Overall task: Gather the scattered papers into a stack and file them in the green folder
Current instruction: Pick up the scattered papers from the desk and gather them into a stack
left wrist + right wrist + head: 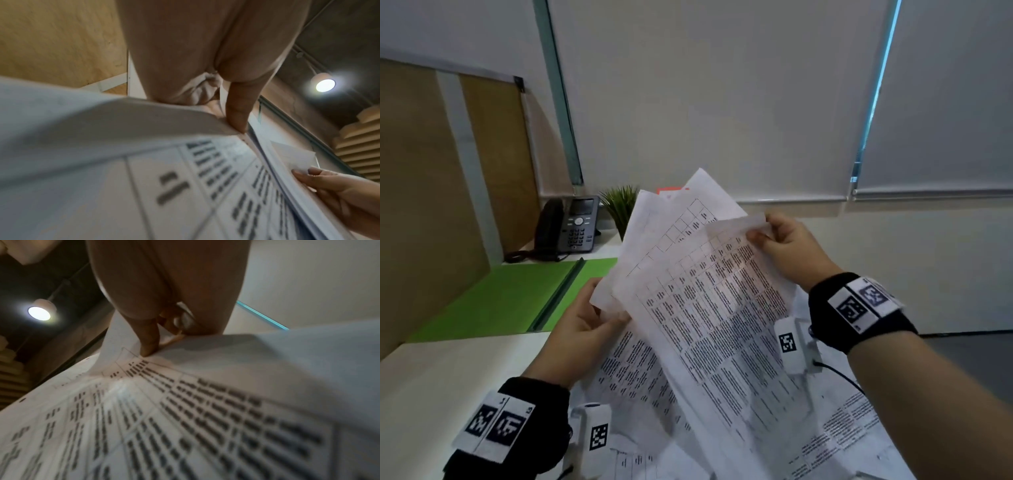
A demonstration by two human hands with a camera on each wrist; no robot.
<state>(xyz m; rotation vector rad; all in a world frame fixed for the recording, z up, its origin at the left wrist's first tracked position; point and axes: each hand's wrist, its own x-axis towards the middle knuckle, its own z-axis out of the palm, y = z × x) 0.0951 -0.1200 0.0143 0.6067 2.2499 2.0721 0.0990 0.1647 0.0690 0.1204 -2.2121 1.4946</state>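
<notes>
I hold a loose, fanned bundle of printed papers (pixel 698 284) upright above the desk. My left hand (pixel 589 325) grips its lower left edge, thumb on the front sheet. My right hand (pixel 774 236) pinches the upper right corner, which curls over the fingers. In the left wrist view the left thumb (pixel 236 116) presses the papers (pixel 185 178), and the right hand's fingers (pixel 329 183) show at the far edge. In the right wrist view the right thumb (pixel 149 344) presses on the tabled sheet (pixel 164 418). The green folder (pixel 517 298) lies open and flat on the desk to the left. More printed sheets (pixel 849 428) lie on the desk below.
A black desk phone (pixel 575 226) and a small green plant (pixel 621 205) stand behind the folder. A tan partition (pixel 431 205) walls off the left side. Something orange (pixel 671 190) peeks out behind the papers. A white desk (pixel 448 377) stretches at the lower left.
</notes>
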